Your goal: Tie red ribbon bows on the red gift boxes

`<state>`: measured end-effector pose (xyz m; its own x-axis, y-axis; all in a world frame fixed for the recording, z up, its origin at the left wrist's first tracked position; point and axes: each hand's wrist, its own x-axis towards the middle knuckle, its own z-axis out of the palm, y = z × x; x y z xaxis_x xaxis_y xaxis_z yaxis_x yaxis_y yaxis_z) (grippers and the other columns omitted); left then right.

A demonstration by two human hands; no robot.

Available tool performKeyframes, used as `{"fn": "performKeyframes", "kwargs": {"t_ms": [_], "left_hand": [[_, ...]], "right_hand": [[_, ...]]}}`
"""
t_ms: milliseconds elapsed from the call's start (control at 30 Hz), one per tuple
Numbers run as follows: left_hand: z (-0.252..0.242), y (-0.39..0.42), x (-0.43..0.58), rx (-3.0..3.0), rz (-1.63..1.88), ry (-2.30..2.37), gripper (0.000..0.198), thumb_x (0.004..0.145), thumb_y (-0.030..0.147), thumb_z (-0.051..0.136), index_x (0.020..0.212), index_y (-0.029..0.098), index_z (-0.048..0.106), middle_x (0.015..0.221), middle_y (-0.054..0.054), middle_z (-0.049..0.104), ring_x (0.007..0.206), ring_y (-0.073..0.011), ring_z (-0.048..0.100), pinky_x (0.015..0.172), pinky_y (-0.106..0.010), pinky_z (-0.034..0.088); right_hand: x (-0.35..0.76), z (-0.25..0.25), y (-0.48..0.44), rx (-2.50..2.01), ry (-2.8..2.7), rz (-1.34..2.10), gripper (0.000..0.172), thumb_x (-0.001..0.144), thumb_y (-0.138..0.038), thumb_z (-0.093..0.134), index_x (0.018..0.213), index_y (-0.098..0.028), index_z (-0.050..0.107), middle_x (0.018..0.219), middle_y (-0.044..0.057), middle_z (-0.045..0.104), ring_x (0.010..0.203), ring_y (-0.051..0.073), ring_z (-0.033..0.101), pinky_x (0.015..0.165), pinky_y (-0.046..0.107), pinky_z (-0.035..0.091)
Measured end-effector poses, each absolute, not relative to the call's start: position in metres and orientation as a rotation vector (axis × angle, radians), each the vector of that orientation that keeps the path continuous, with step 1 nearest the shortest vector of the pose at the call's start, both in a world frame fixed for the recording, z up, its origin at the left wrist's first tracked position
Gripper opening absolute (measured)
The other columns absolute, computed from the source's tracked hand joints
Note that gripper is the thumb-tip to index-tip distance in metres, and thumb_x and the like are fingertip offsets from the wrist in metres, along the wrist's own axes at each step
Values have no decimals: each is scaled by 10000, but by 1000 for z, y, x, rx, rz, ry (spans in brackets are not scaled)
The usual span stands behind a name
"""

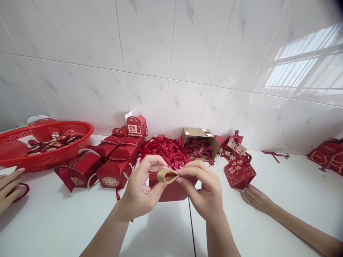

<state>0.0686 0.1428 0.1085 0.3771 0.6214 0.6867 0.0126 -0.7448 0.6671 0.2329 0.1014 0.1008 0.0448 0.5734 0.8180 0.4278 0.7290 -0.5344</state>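
My left hand [140, 191] and my right hand [205, 189] are raised together over the white table [66, 221]. Both pinch a tan paper strip [166, 175] bent into a loop. It is attached to a red paper gift box [171, 191] that I hold between my palms. Fingers of both hands are closed on the strip and the box. Behind my hands lies a pile of red ribbons [167, 148].
A red basket [40, 144] with small packets stands at the left. Several finished red boxes [118, 157] stand beside it. A cardboard box [199, 142] holds red tags. Another person's hand [255, 198] rests by a red box [238, 173]; a further hand [9, 189] is at far left.
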Motion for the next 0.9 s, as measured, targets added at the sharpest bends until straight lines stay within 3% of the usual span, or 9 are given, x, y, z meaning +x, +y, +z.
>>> {"fn": "performKeyframes", "kwargs": {"t_ms": [100, 167, 300, 367, 467, 600, 733, 900], "left_hand": [[112, 143, 71, 1976, 1383, 645, 363, 831, 156, 636, 1136, 237, 458, 876, -3, 717, 851, -148, 689, 804, -256, 547], [114, 143, 72, 1919, 1369, 696, 413, 829, 202, 650, 1191, 238, 455, 942, -16, 712, 911, -157, 680, 823, -256, 546], [117, 148, 68, 1918, 1283, 760, 400, 835, 284, 647, 1200, 239, 489, 1020, -36, 697, 964, -179, 661, 775, -244, 550], [119, 152, 65, 1974, 1226, 789, 279, 848, 302, 628, 1111, 228, 571, 991, -31, 698, 967, -180, 652, 806, -248, 534], [120, 156, 62, 2004, 1201, 821, 135, 870, 304, 596, 935, 201, 653, 906, -24, 698, 887, -166, 652, 820, -252, 512], [117, 157, 63, 1976, 1254, 838, 132, 854, 292, 612, 801, 183, 664, 770, -6, 680, 763, -149, 640, 728, -240, 503], [115, 157, 67, 1931, 1320, 903, 139, 829, 297, 638, 762, 182, 679, 713, 6, 681, 709, -142, 634, 686, -237, 499], [112, 161, 68, 1928, 1318, 941, 138, 826, 324, 641, 855, 197, 686, 785, -2, 696, 789, -152, 646, 775, -252, 510]], "right_hand": [[233, 99, 107, -859, -1416, 355, 479, 766, -204, 723, 1194, -280, 522, 981, 44, 664, 915, 198, 640, 798, 350, 536], [235, 98, 111, -890, -1332, 513, 586, 747, -258, 742, 1255, -279, 450, 1040, 53, 663, 944, 202, 645, 793, 342, 539], [239, 97, 117, -998, -1330, 675, 200, 788, -361, 683, 879, -210, 589, 818, 16, 659, 709, 154, 621, 573, 244, 502], [243, 97, 117, -1029, -1372, 700, 213, 803, -390, 661, 787, -198, 570, 726, -3, 626, 618, 130, 574, 511, 222, 459], [246, 98, 116, -1088, -1471, 711, 222, 819, -402, 650, 802, -200, 558, 733, -11, 611, 626, 119, 555, 525, 212, 435], [245, 97, 115, -1117, -1597, 825, 227, 827, -407, 646, 821, -206, 542, 772, -13, 615, 686, 123, 570, 584, 216, 447], [246, 98, 115, -1093, -1646, 911, 203, 862, -408, 600, 880, -215, 543, 843, -2, 628, 744, 135, 592, 606, 225, 467], [269, 100, 117, -1119, -1921, 707, 168, 844, -344, 629, 964, -229, 645, 990, 34, 652, 911, 175, 581, 786, 288, 463]]}}
